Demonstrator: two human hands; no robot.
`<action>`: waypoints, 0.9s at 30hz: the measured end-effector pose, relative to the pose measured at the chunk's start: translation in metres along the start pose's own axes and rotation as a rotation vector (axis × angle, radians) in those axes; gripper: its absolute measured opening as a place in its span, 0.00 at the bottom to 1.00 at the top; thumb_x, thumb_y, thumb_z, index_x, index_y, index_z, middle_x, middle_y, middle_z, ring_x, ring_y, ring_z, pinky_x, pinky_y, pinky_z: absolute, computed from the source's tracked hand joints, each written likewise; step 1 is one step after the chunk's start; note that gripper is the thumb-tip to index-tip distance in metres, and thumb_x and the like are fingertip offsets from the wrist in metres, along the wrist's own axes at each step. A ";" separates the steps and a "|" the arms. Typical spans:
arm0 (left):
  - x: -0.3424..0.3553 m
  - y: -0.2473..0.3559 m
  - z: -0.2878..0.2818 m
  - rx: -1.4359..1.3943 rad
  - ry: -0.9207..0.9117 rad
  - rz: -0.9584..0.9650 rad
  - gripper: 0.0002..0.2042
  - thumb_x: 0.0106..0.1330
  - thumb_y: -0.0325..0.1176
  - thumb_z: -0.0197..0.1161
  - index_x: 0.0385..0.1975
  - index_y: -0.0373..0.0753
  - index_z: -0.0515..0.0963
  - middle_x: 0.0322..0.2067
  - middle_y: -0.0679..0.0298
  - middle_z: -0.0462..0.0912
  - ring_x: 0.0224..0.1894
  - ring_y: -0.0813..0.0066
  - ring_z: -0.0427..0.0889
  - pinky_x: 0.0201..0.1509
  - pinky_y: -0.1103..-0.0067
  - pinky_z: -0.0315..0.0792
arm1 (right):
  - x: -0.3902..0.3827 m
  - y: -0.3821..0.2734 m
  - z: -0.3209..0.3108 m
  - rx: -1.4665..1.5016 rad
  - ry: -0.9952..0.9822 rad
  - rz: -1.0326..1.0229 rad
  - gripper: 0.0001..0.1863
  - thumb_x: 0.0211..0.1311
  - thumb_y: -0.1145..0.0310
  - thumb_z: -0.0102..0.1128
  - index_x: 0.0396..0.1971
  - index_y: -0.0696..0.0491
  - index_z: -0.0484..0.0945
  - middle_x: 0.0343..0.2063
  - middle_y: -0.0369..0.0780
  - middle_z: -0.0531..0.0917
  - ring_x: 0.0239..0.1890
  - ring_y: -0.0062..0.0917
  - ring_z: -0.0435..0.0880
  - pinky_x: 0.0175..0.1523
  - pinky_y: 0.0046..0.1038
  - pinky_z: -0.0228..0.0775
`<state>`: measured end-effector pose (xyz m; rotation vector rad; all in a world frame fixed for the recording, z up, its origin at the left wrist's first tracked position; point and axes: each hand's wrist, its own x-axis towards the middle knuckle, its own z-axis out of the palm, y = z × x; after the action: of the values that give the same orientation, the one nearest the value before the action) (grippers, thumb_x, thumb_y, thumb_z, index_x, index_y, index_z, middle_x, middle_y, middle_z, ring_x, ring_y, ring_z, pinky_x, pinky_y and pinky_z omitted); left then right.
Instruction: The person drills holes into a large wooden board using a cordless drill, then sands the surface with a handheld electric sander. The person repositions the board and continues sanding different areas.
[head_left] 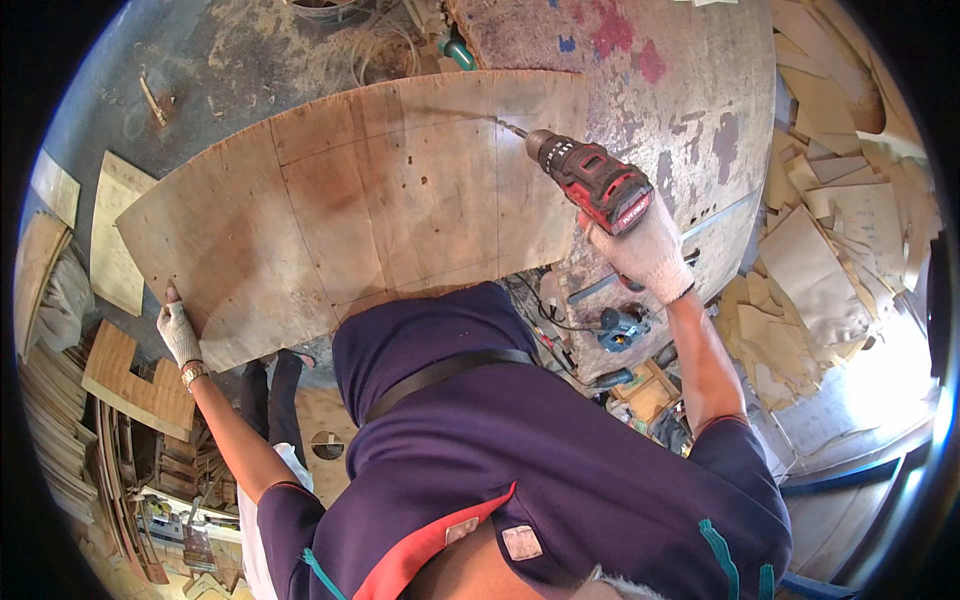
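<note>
A large curved plywood panel [430, 190], marked with pencil lines, stretches across in front of my body. My left hand [180, 332], in a light glove with bare fingertips, grips the panel's lower left edge, thumb on top and the other fingers hidden beneath. A red and black cordless drill [590, 172] is in my gloved right hand [645, 245]. The drill tilts toward the upper left, and its lit bit [510, 128] meets or hovers just over the panel near a drawn line; contact is hard to tell.
A worn, paint-stained workbench [700, 100] lies beyond the panel on the right. Below it sits a blue power tool [622, 330] among cables. Thin wood offcuts [820, 260] pile up at far right. More boards [130, 235] and curved strips [55, 430] lie at left.
</note>
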<state>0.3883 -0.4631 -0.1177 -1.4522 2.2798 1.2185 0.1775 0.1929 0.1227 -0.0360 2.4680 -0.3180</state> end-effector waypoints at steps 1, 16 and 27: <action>0.000 0.000 0.000 0.001 -0.006 0.002 0.29 0.69 0.61 0.65 0.16 0.43 0.68 0.17 0.77 0.63 0.21 0.85 0.57 0.24 0.80 0.53 | 0.001 0.001 0.000 0.024 0.008 0.009 0.19 0.54 0.59 0.68 0.44 0.52 0.82 0.36 0.51 0.86 0.41 0.49 0.86 0.45 0.43 0.79; 0.009 -0.005 0.001 0.036 -0.028 -0.022 0.26 0.70 0.59 0.66 0.23 0.40 0.75 0.23 0.76 0.70 0.25 0.84 0.64 0.28 0.81 0.62 | 0.019 0.017 -0.006 -0.140 -0.034 -0.088 0.24 0.55 0.55 0.68 0.51 0.49 0.81 0.44 0.51 0.85 0.47 0.48 0.84 0.51 0.45 0.79; 0.014 -0.014 0.000 0.025 -0.025 -0.009 0.26 0.70 0.59 0.65 0.22 0.43 0.71 0.21 0.76 0.68 0.24 0.84 0.63 0.28 0.82 0.61 | 0.020 0.014 -0.003 0.054 -0.052 -0.006 0.28 0.56 0.53 0.70 0.55 0.49 0.79 0.46 0.49 0.85 0.48 0.46 0.85 0.53 0.42 0.79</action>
<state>0.3930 -0.4756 -0.1329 -1.4289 2.2610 1.1945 0.1607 0.2054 0.1102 -0.0286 2.4070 -0.3811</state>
